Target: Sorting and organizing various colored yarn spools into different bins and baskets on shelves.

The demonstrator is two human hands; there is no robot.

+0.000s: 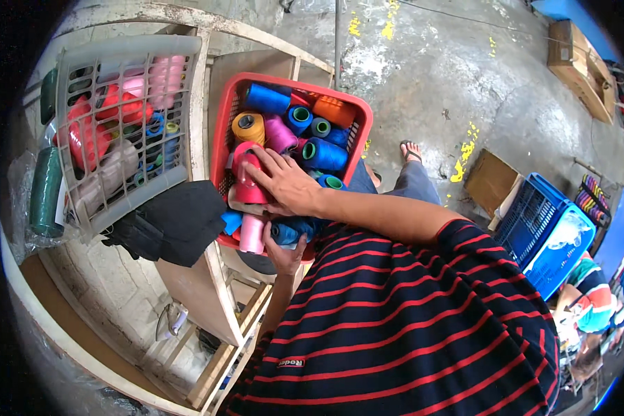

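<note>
Many spools (pixel 324 154) around, perhaps blocking fingers (pixel 256 165).

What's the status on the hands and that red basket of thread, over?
Right hand resting on a pink spool inside the red basket. Left hand gripping the basket's near edge from below. Black cloth lies alongside, not blocking.

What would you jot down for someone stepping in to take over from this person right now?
Right hand: reaching into the red basket, fingers on a pink thread cone; grip unclear.
Left hand: under the basket's near edge, holding it up.
Basket: full of mixed thread cones, blue, orange, yellow, magenta, green.
Beside it: a grey basket with more spools, a black cloth on the wooden stand.
Done: cannot tell.
Left: the cones in the red basket.
</note>
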